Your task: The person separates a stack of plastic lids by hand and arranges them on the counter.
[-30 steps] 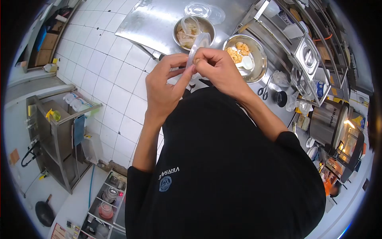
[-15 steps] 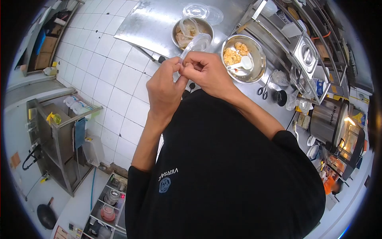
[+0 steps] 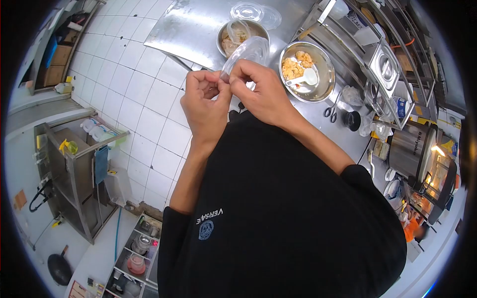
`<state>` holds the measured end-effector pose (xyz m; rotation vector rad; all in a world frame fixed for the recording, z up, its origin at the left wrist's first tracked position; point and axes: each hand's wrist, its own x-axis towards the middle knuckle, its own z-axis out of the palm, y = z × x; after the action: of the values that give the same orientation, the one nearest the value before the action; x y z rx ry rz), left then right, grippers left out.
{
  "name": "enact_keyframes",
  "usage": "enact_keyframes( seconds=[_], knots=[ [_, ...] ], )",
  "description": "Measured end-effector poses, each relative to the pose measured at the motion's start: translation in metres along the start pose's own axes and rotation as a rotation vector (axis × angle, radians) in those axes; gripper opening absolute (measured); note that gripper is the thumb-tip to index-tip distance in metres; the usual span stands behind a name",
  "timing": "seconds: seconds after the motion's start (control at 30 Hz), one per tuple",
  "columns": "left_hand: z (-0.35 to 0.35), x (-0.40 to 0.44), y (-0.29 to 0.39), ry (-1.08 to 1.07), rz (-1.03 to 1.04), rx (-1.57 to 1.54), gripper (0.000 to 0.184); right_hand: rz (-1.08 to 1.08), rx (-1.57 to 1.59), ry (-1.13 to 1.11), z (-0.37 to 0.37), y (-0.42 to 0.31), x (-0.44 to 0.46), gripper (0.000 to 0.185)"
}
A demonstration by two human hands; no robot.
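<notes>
Biggest first: steel table (image 3: 186,32) runs across the top of the view and down the right side, white tiled floor (image 3: 149,94) beside it on the left. Metal rack (image 3: 318,30) stands at the table's right. Rice cooker (image 3: 405,149), silver and black, sits further down on the right.

Large steel bowl (image 3: 325,74) on the table, right of the hands: orange-yellow food (image 3: 290,69) inside, white scoop (image 3: 309,77) lying in it, handle angled toward the lower left. Smaller steel bowl (image 3: 259,30) just beyond the hands, holding pale food (image 3: 229,47) with a clear plastic ring-shaped item (image 3: 240,29) on top.

Right hand (image 3: 263,92): thumb and index finger pinched on the near end of the clear plastic piece (image 3: 252,49). Left hand (image 3: 206,107): fingers curled, thumb and index tip pinching the same end, just beside the right fingertips. Piece is tilted, far part in front of the smaller bowl in view; can't tell if it touches the rim.

Two clear lids (image 3: 247,11) lie past the smaller bowl. Black tub (image 3: 352,120) and scissors (image 3: 330,114) sit near each other, below the large bowl in view.
</notes>
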<state>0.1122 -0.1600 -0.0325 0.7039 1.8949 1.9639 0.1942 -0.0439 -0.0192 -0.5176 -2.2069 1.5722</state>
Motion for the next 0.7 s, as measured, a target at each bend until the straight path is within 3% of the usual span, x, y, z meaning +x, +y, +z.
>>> enact_keyframes(
  seconds=[0.17,0.47,0.67,0.7],
  knots=[
    [-0.003,0.001,0.012,-0.01,-0.162,-0.215,0.015,-0.06,0.105,0.03,0.0,-0.005,0.0,0.011],
    [-0.008,0.0,0.02,-0.047,-0.185,-0.213,0.02,-0.298,-0.25,0.127,-0.006,-0.019,-0.006,0.017],
    [0.001,-0.005,0.011,-0.008,0.029,0.078,0.017,0.008,0.09,0.135,0.0,-0.015,-0.008,0.022],
    [0.001,-0.007,0.007,-0.027,0.054,0.126,0.018,0.039,0.024,0.107,-0.001,-0.014,-0.009,0.024]
  ],
)
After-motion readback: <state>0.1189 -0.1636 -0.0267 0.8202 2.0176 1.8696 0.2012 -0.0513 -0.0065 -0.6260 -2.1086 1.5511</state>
